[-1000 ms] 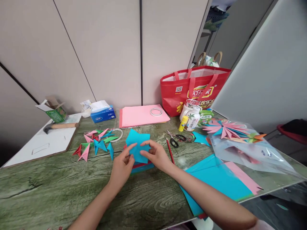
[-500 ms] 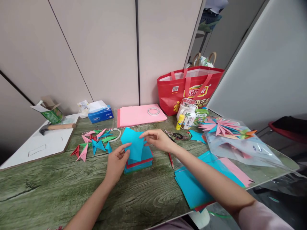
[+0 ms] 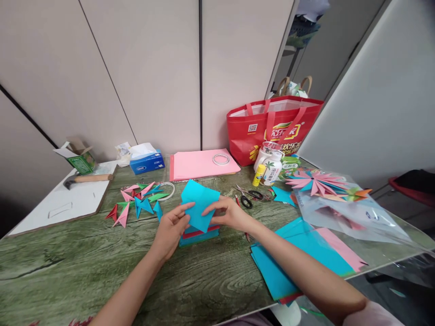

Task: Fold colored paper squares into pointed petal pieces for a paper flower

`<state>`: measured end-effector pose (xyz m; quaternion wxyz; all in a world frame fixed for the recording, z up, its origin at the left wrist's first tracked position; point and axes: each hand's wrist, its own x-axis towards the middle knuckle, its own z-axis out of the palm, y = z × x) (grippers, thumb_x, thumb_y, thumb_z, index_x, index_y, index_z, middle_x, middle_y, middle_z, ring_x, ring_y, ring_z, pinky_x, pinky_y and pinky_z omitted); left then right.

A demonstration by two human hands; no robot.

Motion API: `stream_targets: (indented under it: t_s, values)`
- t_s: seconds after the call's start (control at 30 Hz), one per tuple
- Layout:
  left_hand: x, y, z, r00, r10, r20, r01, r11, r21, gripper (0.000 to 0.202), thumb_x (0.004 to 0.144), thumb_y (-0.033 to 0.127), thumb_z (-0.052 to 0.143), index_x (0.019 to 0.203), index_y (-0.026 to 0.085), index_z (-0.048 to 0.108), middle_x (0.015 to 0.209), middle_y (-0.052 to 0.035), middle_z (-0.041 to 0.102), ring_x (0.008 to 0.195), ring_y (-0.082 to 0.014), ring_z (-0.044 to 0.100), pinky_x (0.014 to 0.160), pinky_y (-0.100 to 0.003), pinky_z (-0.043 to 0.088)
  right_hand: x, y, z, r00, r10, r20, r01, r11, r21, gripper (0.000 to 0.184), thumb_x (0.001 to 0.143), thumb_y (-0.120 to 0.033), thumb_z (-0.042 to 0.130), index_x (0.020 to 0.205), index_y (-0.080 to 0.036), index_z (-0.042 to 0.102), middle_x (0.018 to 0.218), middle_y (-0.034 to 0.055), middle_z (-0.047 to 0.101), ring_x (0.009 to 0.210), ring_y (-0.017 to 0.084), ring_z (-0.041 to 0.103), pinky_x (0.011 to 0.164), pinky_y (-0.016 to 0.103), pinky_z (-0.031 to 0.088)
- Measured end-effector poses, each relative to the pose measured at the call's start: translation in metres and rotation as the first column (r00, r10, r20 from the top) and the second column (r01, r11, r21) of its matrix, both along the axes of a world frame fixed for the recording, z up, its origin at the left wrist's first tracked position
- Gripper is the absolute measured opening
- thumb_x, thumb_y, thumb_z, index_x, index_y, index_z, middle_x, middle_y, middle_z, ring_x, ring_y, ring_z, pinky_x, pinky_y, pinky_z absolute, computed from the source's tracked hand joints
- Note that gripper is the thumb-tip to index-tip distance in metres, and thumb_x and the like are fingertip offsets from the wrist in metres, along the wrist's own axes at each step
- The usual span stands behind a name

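A blue sheet of paper (image 3: 200,206), creased and with angled corners, is held up between my two hands. My left hand (image 3: 172,226) pinches its left edge between thumb and fingers. On the opposite edge, my right hand (image 3: 231,213) grips the sheet, thumb behind and fingers in front. Beneath the sheet lies a stack of blue and red paper squares (image 3: 200,238), partly covered by it. Several folded paper pieces (image 3: 140,201) in pink, green, red and blue lie to the left of the stack.
Scissors (image 3: 246,197), a glue stick (image 3: 258,175) and a white bottle (image 3: 272,171) stand or lie right of the stack. Blue sheets (image 3: 282,271) lie under my right forearm. A tissue box (image 3: 147,162), pink paper (image 3: 197,164), red bag (image 3: 243,131) and hammer (image 3: 91,178) line the back.
The blue sheet has turned and shifted slightly right. My right hand has moved from touching its upper right edge to gripping its right side. The view has swung slightly left.
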<state>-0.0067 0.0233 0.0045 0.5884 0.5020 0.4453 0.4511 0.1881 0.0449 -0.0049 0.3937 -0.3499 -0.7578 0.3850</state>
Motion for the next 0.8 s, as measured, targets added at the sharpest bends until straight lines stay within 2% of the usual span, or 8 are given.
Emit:
stream_targets:
  t_s: [0.27,0.4,0.5,0.63,0.8]
  values:
    - [0.000,0.001,-0.008,0.995,0.036,-0.089,-0.031,0.998,0.059,0.045,0.070,0.033,0.061,0.111,0.016,0.060,0.073,-0.0019,0.060,0.059,-0.0115,0.048,0.062,-0.023,0.043,-0.006,-0.003,-0.014,0.998,-0.029,-0.057,0.027,0.998,-0.050,0.024,0.062,-0.038,0.070,0.077,-0.019,0.069,0.090,0.0046,0.053,0.061,0.010,0.050,0.052,0.022,0.044]
    - [0.003,-0.001,-0.008,0.993,0.045,-0.110,-0.038,0.997,0.067,0.044,0.069,0.032,0.061,0.110,0.015,0.061,0.071,-0.0015,0.060,0.055,-0.0105,0.045,0.055,-0.021,0.039,-0.005,-0.003,-0.019,0.995,-0.088,-0.047,0.082,0.991,-0.103,0.025,0.061,-0.041,0.070,0.071,-0.018,0.069,0.076,0.0016,0.051,0.051,0.008,0.045,0.045,0.021,0.037]
    - [0.005,-0.003,-0.006,0.993,0.013,-0.118,-0.006,0.999,0.052,0.046,0.069,0.031,0.061,0.111,0.013,0.060,0.063,0.0003,0.058,0.055,-0.0107,0.045,0.059,-0.022,0.041,-0.006,-0.003,-0.020,0.979,-0.193,-0.070,0.184,0.976,-0.116,0.027,0.061,-0.044,0.069,0.065,-0.017,0.066,0.065,-0.0005,0.049,0.048,0.008,0.041,0.043,0.021,0.032]
    - [0.008,-0.006,-0.004,0.994,-0.017,-0.104,0.024,0.997,0.067,0.045,0.068,0.032,0.062,0.110,0.015,0.061,0.072,-0.0017,0.062,0.064,-0.0134,0.051,0.071,-0.027,0.045,-0.010,-0.004,-0.018,0.954,-0.281,-0.105,0.264,0.953,-0.151,0.030,0.061,-0.045,0.069,0.062,-0.017,0.062,0.055,-0.0016,0.050,0.046,0.009,0.037,0.042,0.022,0.028]
    - [0.010,-0.009,-0.006,0.986,0.047,-0.160,-0.028,0.992,0.121,0.039,0.069,0.032,0.062,0.105,0.016,0.064,0.078,-0.0037,0.066,0.066,-0.0150,0.054,0.062,-0.023,0.044,-0.014,-0.007,-0.016,0.933,-0.316,-0.174,0.269,0.930,-0.250,0.030,0.059,-0.043,0.070,0.068,-0.016,0.061,0.049,-0.0033,0.048,0.043,0.009,0.037,0.042,0.022,0.027]
